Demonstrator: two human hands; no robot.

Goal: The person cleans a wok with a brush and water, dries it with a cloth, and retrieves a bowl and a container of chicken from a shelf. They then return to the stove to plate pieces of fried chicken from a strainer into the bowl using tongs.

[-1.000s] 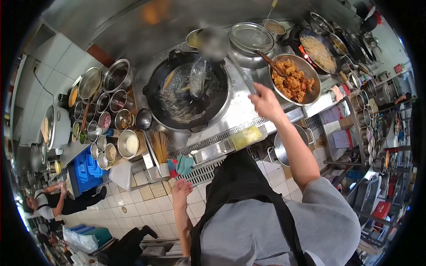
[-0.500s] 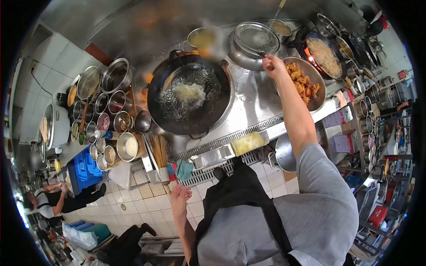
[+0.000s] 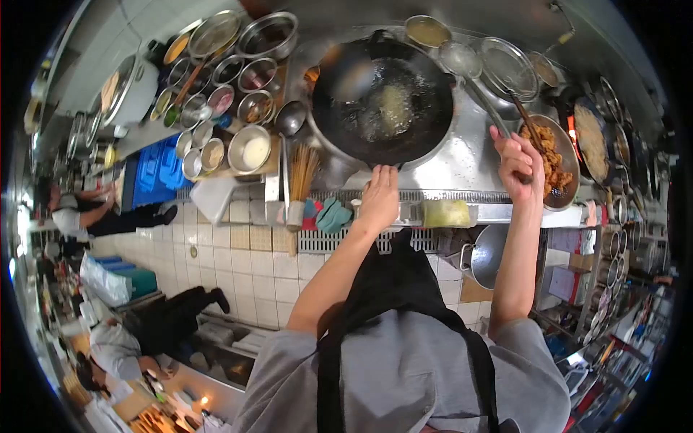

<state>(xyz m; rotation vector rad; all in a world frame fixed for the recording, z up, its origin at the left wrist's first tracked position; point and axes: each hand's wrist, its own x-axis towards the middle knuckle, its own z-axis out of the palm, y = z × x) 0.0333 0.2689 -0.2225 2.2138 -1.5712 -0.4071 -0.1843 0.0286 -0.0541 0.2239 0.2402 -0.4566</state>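
My left hand [image 3: 380,195] is at the front rim of a large black wok [image 3: 339,137], its fingers together over the wok's near handle, which they mostly hide. Bubbling oil fills the wok, with a pale clump of frying food [image 3: 394,108] in the middle. My right hand [image 3: 517,160] is closed around the handle of a skimmer [image 3: 460,59], whose round head is held up beside the wok's right rim. Just right of that hand, a metal bowl [image 3: 570,148] holds browned fried pieces [image 3: 552,166]. A wire strainer [image 3: 510,68] with a dark handle rests on a pot behind it.
Metal bowls of ingredients [image 3: 250,149], a ladle [image 3: 291,119] and a bamboo brush [image 3: 303,169] stand left. A yellow-green sponge [image 3: 445,213] and teal cloth [image 3: 333,215] lie along the front edge. Another pan [image 3: 592,144] sits over flame at right. Two people work at left.
My left hand has risen to the wok's near handle. My right hand has drawn back from the strainer's handle and now holds the skimmer. The view has shifted, so the wok appears further right.
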